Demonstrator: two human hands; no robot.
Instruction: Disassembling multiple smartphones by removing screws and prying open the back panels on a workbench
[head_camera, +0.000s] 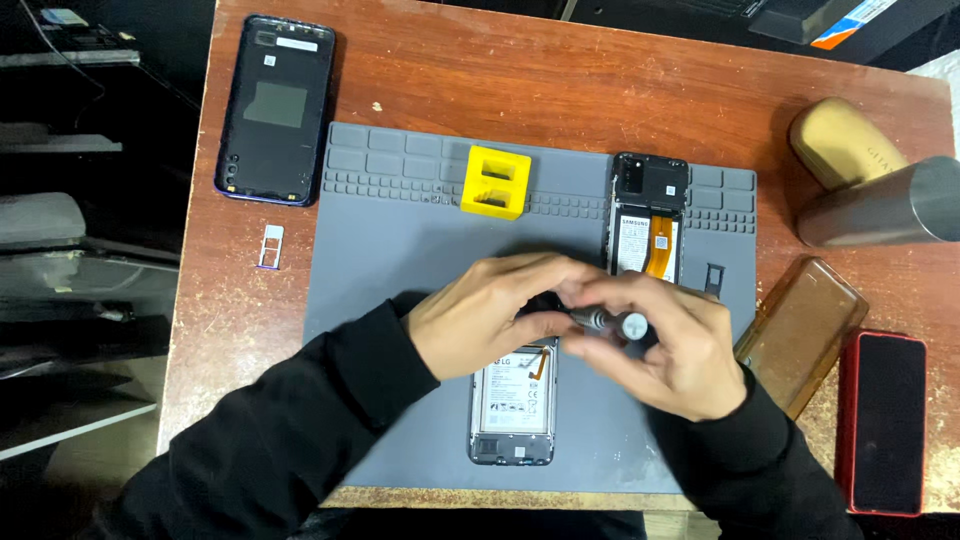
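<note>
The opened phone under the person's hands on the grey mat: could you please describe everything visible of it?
The opened phone lies flat, back up with its cover off, near the front edge of the grey mat. A white-labelled battery fills its middle inside a dark frame, with an orange flex strip near the top. Its upper end is hidden under the left hand and right hand, which holds a metal screwdriver over it.

A grey mat (400, 250) covers the reddish-brown table (560, 90); a yellow block (496, 182) at twelve o'clock, a red phone (884, 422) (black-faced) at four o'clock.
</note>
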